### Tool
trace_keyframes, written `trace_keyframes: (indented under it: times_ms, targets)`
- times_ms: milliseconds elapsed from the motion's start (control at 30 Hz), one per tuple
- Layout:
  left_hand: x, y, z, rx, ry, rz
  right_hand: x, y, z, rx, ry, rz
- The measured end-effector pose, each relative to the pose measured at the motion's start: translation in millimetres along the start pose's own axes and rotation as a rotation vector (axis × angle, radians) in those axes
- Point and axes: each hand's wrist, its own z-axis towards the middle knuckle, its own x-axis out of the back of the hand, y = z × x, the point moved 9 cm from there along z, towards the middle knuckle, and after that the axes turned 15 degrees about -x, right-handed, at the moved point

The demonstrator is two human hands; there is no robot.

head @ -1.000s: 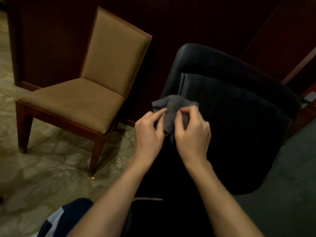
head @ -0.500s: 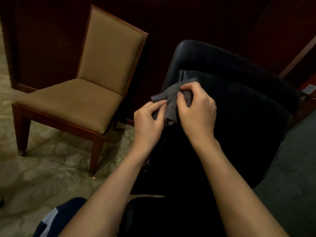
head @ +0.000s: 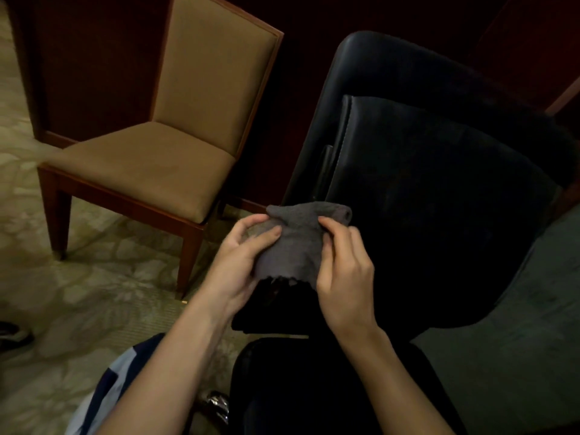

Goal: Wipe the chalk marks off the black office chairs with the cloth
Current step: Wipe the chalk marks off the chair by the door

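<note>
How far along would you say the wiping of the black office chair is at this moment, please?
Done: nothing can be confirmed; the black leather office chair is too dark to show chalk marks. In hand: the left hand and right hand both pinch the grey frayed cloth, held off the chair. Left: the wiping itself.

Quick count: two chairs, one black office chair at 2 o'clock and one tan chair at 10. One cloth, centre. Two hands, left and right. One shoe at 8.
</note>
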Motion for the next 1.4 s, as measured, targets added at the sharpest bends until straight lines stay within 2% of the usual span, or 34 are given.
trace_keyframes:
  times_ms: [100,167,267,400,500,600,700,767,867,933,1033,1100,1200,1300,1400]
  targets:
    - [3,11,-12,0.128,-0.045,0.016,-1,4,-11,-0.062,-0.079,0.104]
    - [4,13,-27,0.139,-0.088,0.050,-9,6,-30,-0.093,-0.142,0.153]
    - [19,2,-54,0.124,-0.065,0.111,-16,16,-57,-0.204,-0.117,0.241]
    - [48,3,-66,-0.093,0.048,0.331,-23,22,-83,-0.263,-0.063,0.228]
    - [50,15,-66,-0.301,0.126,0.528,-25,12,-80,-0.172,-0.074,0.157]
    - [28,35,-42,-0.492,0.168,0.610,-5,-13,-40,-0.030,0.022,0.090]
    - [3,47,-14,-0.634,0.180,0.758,7,-40,7,0.063,0.067,-0.164]
    - [-7,40,-8,-0.672,0.121,0.849,1,-44,17,0.116,0.057,-0.352]
    - [11,16,-9,-0.598,0.053,0.850,-18,-29,-8,0.197,0.029,-0.498]
    - [44,-12,-10,-0.425,0.067,0.843,-38,-10,-38,0.218,-0.031,-0.525]
    - [98,-61,-16,-0.049,0.123,0.736,-66,14,-78,0.212,-0.144,-0.568]
    - [111,-68,-20,-0.018,0.133,0.787,-73,21,-90,0.175,-0.176,-0.562]
    - [89,-37,-33,-0.313,0.157,0.906,-63,17,-83,0.123,-0.130,-0.475]
    - [55,0,-51,-0.671,0.119,0.871,-37,2,-64,0.114,-0.017,-0.368]
    - [29,24,-50,-0.864,0.035,0.898,-13,-14,-42,0.130,0.088,-0.267]
